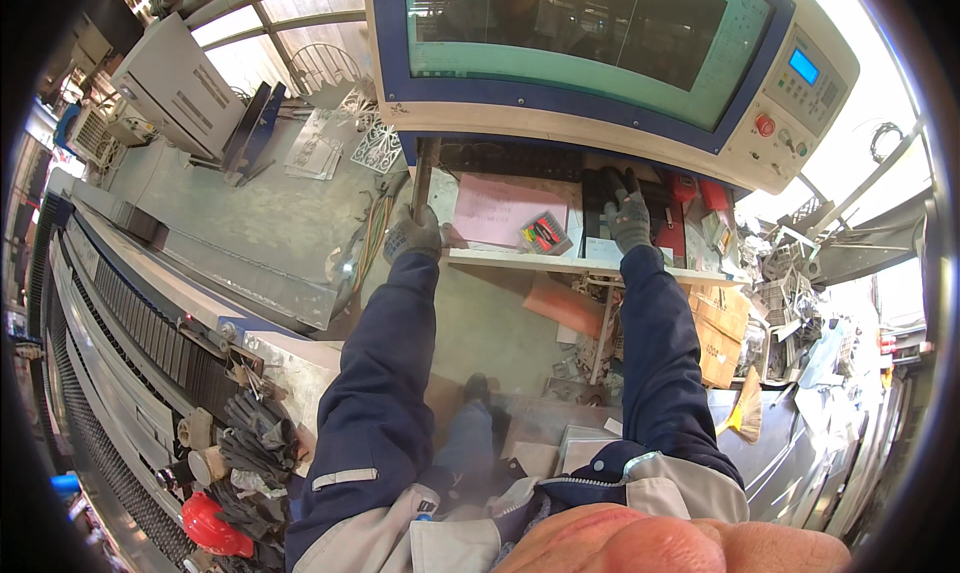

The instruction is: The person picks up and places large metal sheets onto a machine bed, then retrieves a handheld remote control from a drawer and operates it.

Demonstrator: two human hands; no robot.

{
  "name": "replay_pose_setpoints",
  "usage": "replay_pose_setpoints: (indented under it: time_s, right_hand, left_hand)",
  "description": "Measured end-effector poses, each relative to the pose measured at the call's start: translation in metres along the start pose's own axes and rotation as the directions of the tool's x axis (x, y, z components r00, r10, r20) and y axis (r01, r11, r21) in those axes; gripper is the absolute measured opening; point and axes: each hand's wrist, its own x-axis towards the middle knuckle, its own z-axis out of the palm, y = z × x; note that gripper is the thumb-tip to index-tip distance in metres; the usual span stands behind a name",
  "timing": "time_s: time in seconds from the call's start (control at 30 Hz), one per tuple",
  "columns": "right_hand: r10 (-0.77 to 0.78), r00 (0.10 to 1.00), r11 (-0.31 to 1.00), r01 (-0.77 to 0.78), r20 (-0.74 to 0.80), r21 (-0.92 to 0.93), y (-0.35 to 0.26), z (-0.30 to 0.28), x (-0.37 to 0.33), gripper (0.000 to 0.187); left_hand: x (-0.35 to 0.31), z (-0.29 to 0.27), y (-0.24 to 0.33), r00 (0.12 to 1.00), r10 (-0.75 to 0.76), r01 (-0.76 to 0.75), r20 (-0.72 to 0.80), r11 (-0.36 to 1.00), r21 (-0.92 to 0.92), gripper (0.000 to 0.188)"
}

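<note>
A pull-out drawer sticks out beneath the screen of a blue and beige machine cabinet. My left hand, in a grey glove, is closed at the drawer's left side around a long narrow bar; whether the bar belongs to the drawer, I cannot tell. Also gloved, my right hand reaches into the drawer with fingers stretched out over dark items that I cannot make out. Between the hands lie a pink sheet of paper and a small clear pack with colourful contents. Red objects sit right of my right hand.
A control panel with a red button is at the upper right. Below the drawer's right end stand a cardboard box and a yellow broom. At the lower left are dark gloves and a red helmet. Hoses hang beside my left hand.
</note>
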Motion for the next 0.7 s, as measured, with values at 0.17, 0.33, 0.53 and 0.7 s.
replay_pose_setpoints:
  time_s: [0.17,0.33,0.53,0.7]
  right_hand:
    - [0.002,0.999,0.998,0.001,-0.041,0.065,-0.008,-0.007,-0.002,0.06]
    - [0.02,1.0,0.999,-0.019,-0.023,0.049,-0.005,-0.004,-0.002,0.061]
    - [0.016,1.0,0.999,-0.016,0.004,-0.032,0.002,0.002,-0.002,0.062]
    - [0.019,1.0,1.0,-0.019,0.008,-0.013,-0.001,-0.001,-0.002,0.061]
  left_hand:
    - [0.003,0.002,-0.003,0.997,-0.028,0.029,0.07,1.0,-0.006,0.051]
    - [0.009,0.012,-0.013,0.998,-0.023,0.022,0.051,0.999,0.025,0.054]
    - [0.009,0.014,-0.014,0.999,-0.013,0.012,0.048,1.0,0.011,0.053]
    - [0.004,0.007,-0.007,1.0,0.027,-0.027,0.005,0.999,-0.041,0.048]
